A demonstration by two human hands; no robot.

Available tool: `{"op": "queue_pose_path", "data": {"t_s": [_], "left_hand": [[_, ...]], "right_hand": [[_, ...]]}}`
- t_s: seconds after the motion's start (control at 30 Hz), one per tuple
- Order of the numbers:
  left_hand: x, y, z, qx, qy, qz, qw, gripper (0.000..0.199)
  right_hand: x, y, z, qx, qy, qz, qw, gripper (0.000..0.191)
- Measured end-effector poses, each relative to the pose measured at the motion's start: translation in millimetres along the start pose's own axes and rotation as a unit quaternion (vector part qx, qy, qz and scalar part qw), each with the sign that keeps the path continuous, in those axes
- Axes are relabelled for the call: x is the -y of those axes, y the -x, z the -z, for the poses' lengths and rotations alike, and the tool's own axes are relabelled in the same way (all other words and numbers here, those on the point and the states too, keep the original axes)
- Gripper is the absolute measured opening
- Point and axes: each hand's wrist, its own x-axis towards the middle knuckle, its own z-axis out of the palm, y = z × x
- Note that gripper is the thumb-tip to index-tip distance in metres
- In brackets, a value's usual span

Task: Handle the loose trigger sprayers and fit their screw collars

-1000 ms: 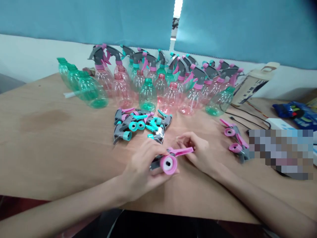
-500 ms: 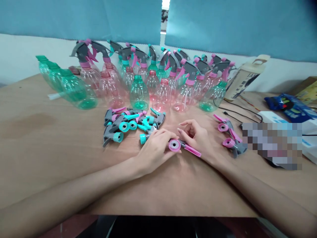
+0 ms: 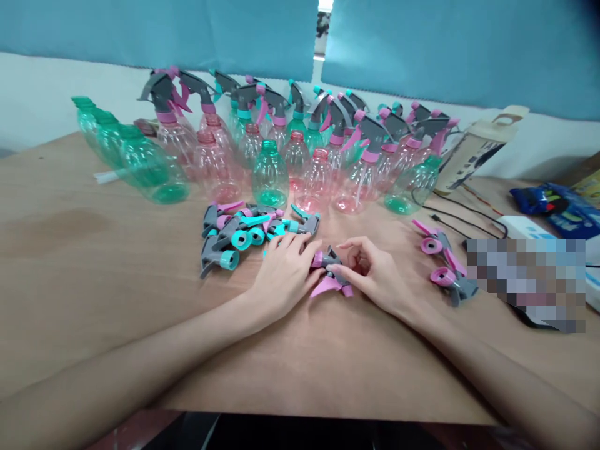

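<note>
Between my hands, low over the table, is a grey and pink spray head (image 3: 334, 275), its pink trigger pointing down and left. My left hand (image 3: 285, 272) has its thumb and fingers closed on the pink collar end. The thumb of my right hand (image 3: 375, 272) touches the grey body, and its other fingers are curled beside it. A pile of grey spray heads with teal and pink parts (image 3: 234, 234) lies left of my left hand. Two pink and grey spray heads (image 3: 443, 275) lie to the right of my right hand.
Behind stand clear pink bottles (image 3: 314, 181) and green bottles (image 3: 270, 175), many with spray heads on. On the right are a cream bottle (image 3: 475, 153), black cables (image 3: 464, 212), a white power strip (image 3: 520, 231), a blurred-out object (image 3: 525, 281) and a blue packet (image 3: 557, 203).
The spray head between my hands has turned, so its pink collar no longer faces the camera and its trigger points down-left. My right thumb now touches it. The whole view has shifted slightly.
</note>
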Motion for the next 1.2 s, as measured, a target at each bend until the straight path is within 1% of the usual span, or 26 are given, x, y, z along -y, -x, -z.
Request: {"op": "queue_pose_path", "data": {"t_s": [0.07, 0.17, 0.2, 0.27, 0.33, 0.4, 0.5, 0.57, 0.67, 0.77, 0.87, 0.97, 1.07, 1.13, 1.2], "left_hand": [[1, -1, 3.5, 0.004, -0.015, 0.004, 1.0, 0.038], [4, 0, 11.6, 0.003, -0.036, 0.014, 0.999, 0.043], [6, 2, 14.7, 0.0, -0.043, 0.021, 0.999, 0.044], [10, 8, 20.9, -0.005, -0.059, 0.038, 0.998, 0.045], [14, 19, 26.3, 0.0, -0.071, 0.054, 0.996, 0.043], [17, 30, 30.6, 0.013, -0.072, 0.06, 0.996, 0.039], [17, 45, 35.5, 0.028, -0.046, 0.055, 0.997, 0.036], [14, 51, 39.3, 0.035, -0.013, 0.048, 0.998, 0.039], [9, 59, 47.2, 0.054, 0.048, 0.04, 0.997, 0.045], [3, 68, 55.3, 0.084, 0.116, 0.033, 0.989, 0.043], [-2, 75, 59.9, 0.115, 0.171, 0.027, 0.978, 0.044], [-3, 76, 61.9, 0.13, 0.211, 0.007, 0.969, 0.046], [0, 69, 65.8, 0.114, 0.238, -0.023, 0.964, 0.039], [3, 61, 69.8, 0.094, 0.232, -0.045, 0.967, 0.033], [7, 50, 73.0, 0.097, 0.202, -0.082, 0.971, 0.034]], "right_hand": [[3, 3, -1, 0.031, 0.012, 0.019, 0.999, 0.041], [10, 7, -1, 0.084, 0.049, 0.07, 0.993, 0.056], [12, 7, -1, 0.1, 0.065, 0.085, 0.989, 0.059], [14, 7, -1, 0.119, 0.095, 0.1, 0.983, 0.054], [14, 7, -2, 0.11, 0.12, 0.094, 0.982, 0.042], [12, 5, -5, 0.084, 0.139, 0.079, 0.984, 0.033], [11, 2, -9, 0.044, 0.155, 0.052, 0.985, 0.03], [11, 0, -12, 0.03, 0.158, 0.036, 0.986, 0.031], [10, -2, -13, 0.024, 0.144, 0.027, 0.989, 0.039], [7, -3, -12, 0.025, 0.093, 0.043, 0.994, 0.047], [6, -2, -10, 0.028, 0.04, 0.056, 0.997, 0.049], [7, 0, -8, 0.033, 0.004, 0.052, 0.998, 0.048], [9, 3, -5, 0.028, -0.028, 0.048, 0.998, 0.043], [10, 5, -3, 0.018, -0.042, 0.047, 0.998, 0.036], [11, 6, -2, 0.007, -0.043, 0.043, 0.998, 0.028]]}}
